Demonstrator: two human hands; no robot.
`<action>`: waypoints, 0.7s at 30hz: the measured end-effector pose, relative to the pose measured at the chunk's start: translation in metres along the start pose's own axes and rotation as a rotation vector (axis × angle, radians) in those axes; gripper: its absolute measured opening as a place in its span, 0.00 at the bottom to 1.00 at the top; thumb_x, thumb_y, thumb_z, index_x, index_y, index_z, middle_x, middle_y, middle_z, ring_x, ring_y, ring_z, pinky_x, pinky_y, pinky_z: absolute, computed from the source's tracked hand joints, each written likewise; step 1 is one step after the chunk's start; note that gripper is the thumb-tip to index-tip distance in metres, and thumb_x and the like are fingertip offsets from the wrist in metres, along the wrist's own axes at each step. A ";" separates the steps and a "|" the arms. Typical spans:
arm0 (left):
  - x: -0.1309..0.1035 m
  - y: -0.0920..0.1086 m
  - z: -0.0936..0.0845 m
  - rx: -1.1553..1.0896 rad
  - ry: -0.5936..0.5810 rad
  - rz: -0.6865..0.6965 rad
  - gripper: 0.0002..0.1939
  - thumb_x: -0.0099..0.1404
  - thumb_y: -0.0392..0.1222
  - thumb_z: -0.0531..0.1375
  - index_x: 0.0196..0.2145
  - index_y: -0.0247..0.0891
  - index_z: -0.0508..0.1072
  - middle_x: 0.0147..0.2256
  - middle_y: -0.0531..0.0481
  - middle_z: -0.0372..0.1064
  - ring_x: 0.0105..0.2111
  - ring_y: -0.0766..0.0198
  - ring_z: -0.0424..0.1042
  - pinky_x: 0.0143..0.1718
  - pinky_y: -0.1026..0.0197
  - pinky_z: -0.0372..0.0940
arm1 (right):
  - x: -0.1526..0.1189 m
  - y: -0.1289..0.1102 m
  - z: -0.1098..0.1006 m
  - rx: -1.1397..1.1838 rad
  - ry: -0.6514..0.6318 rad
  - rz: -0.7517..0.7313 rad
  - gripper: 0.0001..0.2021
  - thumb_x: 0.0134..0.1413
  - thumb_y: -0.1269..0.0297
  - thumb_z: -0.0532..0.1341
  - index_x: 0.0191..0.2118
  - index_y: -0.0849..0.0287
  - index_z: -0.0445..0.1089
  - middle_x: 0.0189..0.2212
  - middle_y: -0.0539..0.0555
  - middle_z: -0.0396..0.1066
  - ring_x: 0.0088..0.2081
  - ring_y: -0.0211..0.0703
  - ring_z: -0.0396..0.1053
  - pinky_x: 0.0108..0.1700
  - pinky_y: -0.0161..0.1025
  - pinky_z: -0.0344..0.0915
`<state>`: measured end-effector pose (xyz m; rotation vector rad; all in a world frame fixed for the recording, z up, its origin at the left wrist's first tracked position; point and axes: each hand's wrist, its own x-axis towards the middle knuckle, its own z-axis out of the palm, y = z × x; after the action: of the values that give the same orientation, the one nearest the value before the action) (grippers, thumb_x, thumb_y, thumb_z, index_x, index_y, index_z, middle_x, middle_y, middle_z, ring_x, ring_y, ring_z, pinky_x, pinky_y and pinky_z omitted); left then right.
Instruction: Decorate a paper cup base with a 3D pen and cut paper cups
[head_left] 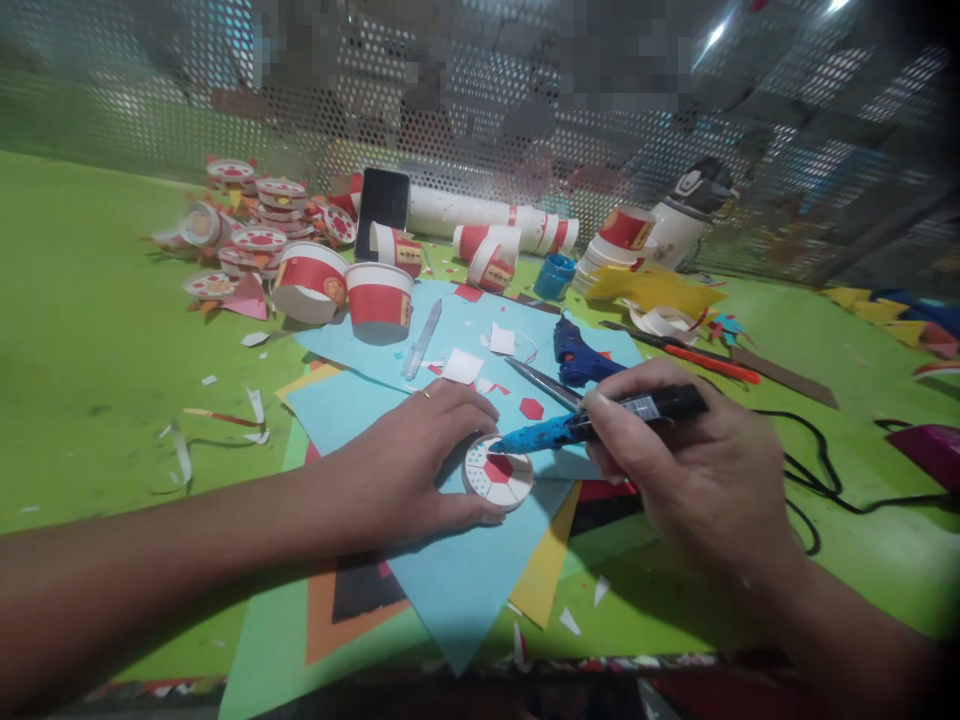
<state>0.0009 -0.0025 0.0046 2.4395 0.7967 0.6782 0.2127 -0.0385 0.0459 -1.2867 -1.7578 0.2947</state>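
Across the glossy green tabletop point(82, 320) lie pale blue paper sheets point(465, 580). The right hand point(697, 470) is closed round a blue-and-black marker pen point(577, 428); the left hand point(416, 465), half-curled, steadies a round white segmented disc point(519, 487) on the paper between thumb and fingers. That light hold might let the disc turn, smearing its tiny blue dots point(476, 478). I can't tell whether the pen's tip touches.

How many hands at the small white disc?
2: the left hand around the disc's left side, and the right hand to its right, holding a marker. Neither is hidden.
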 end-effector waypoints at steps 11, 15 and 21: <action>-0.002 -0.001 0.001 0.023 0.004 -0.009 0.23 0.58 0.51 0.66 0.46 0.33 0.70 0.48 0.41 0.67 0.51 0.52 0.63 0.52 0.50 0.61 | -0.001 0.001 0.003 0.068 -0.036 -0.033 0.04 0.55 0.67 0.63 0.30 0.58 0.68 0.17 0.41 0.65 0.17 0.27 0.61 0.21 0.25 0.60; -0.002 -0.002 0.002 0.016 0.013 0.015 0.24 0.58 0.50 0.67 0.46 0.33 0.69 0.49 0.41 0.66 0.52 0.53 0.62 0.54 0.52 0.60 | -0.001 0.002 0.004 0.054 -0.035 -0.053 0.04 0.55 0.67 0.63 0.30 0.58 0.69 0.18 0.42 0.65 0.17 0.27 0.61 0.21 0.24 0.60; -0.002 -0.001 0.001 0.025 0.004 0.010 0.24 0.58 0.48 0.67 0.46 0.32 0.69 0.47 0.41 0.66 0.51 0.53 0.63 0.52 0.51 0.61 | -0.001 0.003 0.004 0.071 -0.046 -0.056 0.04 0.55 0.68 0.63 0.31 0.58 0.69 0.18 0.41 0.67 0.18 0.26 0.63 0.21 0.23 0.61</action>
<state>-0.0001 -0.0039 0.0026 2.4673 0.7994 0.6807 0.2113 -0.0373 0.0410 -1.1861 -1.8030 0.3545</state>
